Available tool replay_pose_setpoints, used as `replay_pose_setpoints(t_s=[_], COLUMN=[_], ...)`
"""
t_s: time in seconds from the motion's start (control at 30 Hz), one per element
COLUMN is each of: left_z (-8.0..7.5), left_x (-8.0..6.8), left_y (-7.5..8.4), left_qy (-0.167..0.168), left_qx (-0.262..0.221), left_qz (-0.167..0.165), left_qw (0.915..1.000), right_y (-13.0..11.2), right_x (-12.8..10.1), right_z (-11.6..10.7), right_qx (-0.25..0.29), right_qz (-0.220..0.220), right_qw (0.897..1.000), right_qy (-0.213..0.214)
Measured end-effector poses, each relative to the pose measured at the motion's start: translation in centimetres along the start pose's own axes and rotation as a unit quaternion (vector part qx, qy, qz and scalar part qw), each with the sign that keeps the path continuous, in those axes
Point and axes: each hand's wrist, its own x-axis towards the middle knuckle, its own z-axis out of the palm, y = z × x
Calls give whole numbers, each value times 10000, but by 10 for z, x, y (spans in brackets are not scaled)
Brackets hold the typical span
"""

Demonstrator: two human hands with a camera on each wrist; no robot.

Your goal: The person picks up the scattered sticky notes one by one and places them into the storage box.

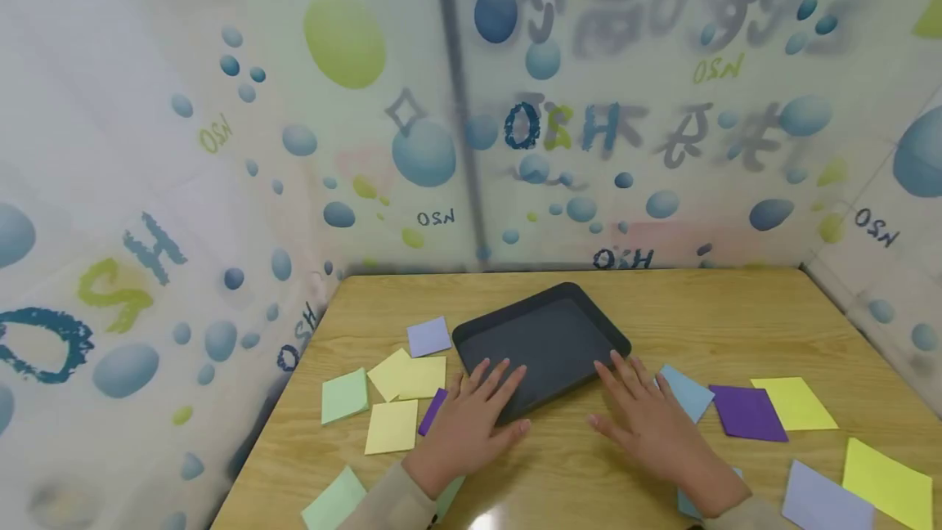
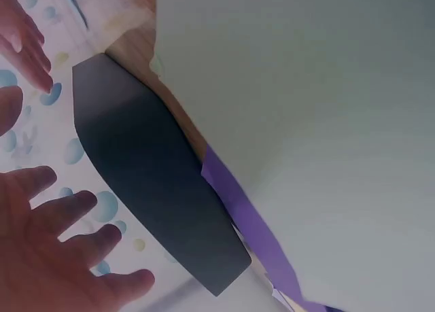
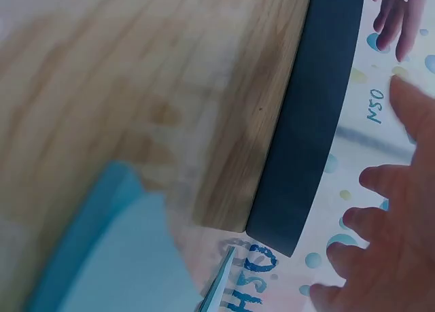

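A dark rectangular tray [image 1: 545, 342] lies angled on the wooden table, its inside bare. My left hand [image 1: 478, 415] hovers palm down by its near left edge, fingers spread and fingertips overlapping the tray in the head view. On the other side, my right hand [image 1: 648, 428] is spread likewise by the near right corner. Both wrist views show the tray's outer side [image 2: 149, 169] beyond loosely extended fingers that hold nothing. A purple note [image 1: 432, 412] peeks out beside the left hand. Close to the right hand lies a blue note [image 1: 686, 391], partly covered by it.
Left of the tray lie yellow notes [image 1: 392, 428], green notes [image 1: 344, 396] and a lavender note [image 1: 429, 337]. To the right are a purple note [image 1: 749, 413], yellow notes [image 1: 886, 481] and another lavender note [image 1: 827, 497]. A patterned curtain [image 1: 412, 105] hangs behind the table [image 1: 706, 309].
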Motion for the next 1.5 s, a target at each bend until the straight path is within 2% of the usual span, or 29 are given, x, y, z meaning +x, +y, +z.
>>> replay_pose_setpoints(t_s=[0.13, 0.33, 0.63, 1.0, 1.3, 1.5], left_z=[-1, 0, 3, 2, 0, -3], left_x=[0, 0, 2, 2, -4, -8], left_y=[1, 4, 6, 5, 2, -1], left_qy=[282, 693, 794, 936, 1007, 1227], left_qx=[62, 651, 1111, 1061, 957, 916], left_qz=[170, 496, 656, 691, 603, 747], left_qw=[9994, 9942, 9885, 9875, 9885, 9854], right_y=[2, 5, 10, 17, 21, 19], right_x=[2, 3, 12, 21, 22, 18], right_z=[1, 0, -3, -6, -4, -5], right_qx=[-130, -265, -482, -739, -546, -315], right_qz=[-213, -257, -295, -590, -518, -300], right_qw=[9996, 9992, 9983, 9948, 9949, 9978], right_qy=[126, 128, 155, 383, 669, 495])
